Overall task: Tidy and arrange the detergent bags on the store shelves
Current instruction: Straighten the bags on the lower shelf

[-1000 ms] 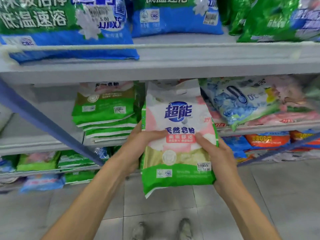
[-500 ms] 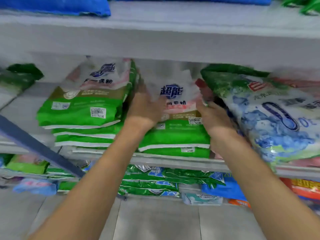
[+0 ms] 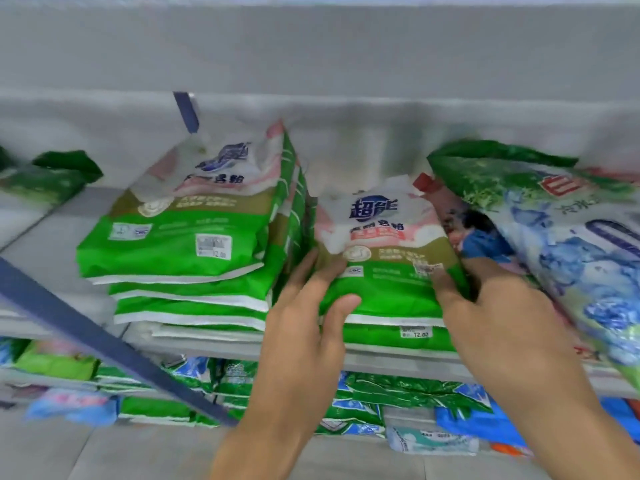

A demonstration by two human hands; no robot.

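A green, white and pink detergent bag (image 3: pixel 384 237) lies flat on top of a short stack of like bags at the middle of the grey shelf (image 3: pixel 52 244). My left hand (image 3: pixel 304 327) rests against its left front corner, fingers along the side and thumb on the front edge. My right hand (image 3: pixel 498 320) curls over its right front corner. A taller stack of the same bags (image 3: pixel 187 244) sits just to the left, touching it.
A large blue and green bag (image 3: pixel 571 237) leans in from the right, over a red-edged bag beneath it. A blue diagonal bar (image 3: pixel 86 334) crosses the lower left. More bags (image 3: pixel 381 396) crowd the shelf below. The upper shelf's front (image 3: pixel 311 46) hangs close overhead.
The bag, held upright in front of the shelves a second ago, has been carried in and laid flat on the short stack. Both hands have slid back to its front corners.
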